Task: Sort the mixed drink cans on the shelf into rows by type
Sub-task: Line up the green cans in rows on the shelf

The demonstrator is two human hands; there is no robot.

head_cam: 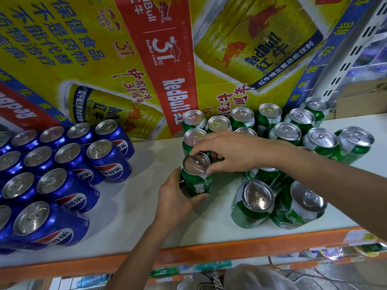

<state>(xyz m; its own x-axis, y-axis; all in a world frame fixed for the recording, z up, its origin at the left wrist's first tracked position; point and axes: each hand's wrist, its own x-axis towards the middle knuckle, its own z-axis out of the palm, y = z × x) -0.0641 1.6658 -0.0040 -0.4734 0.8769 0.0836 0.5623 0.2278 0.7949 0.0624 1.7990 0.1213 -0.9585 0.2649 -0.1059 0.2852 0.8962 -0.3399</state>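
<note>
both hands [176, 197] [236, 152] grip one green can [195, 178] on the shelf [146, 206].

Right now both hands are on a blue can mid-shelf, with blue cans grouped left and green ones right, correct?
Not quite: the head view shows the held can is green, not blue. The left hand and right hand are both on it; blue cans sit left, green cans right.

The green cans [251, 206] and blue cans [111, 162] are glossy painted metal, and their tops are bare silver metal that catches the light. The shelf [146, 206] is smooth, matt white, with a painted orange front edge [209, 250]. The printed cardboard boxes [83, 59] have a slight sheen.
</note>
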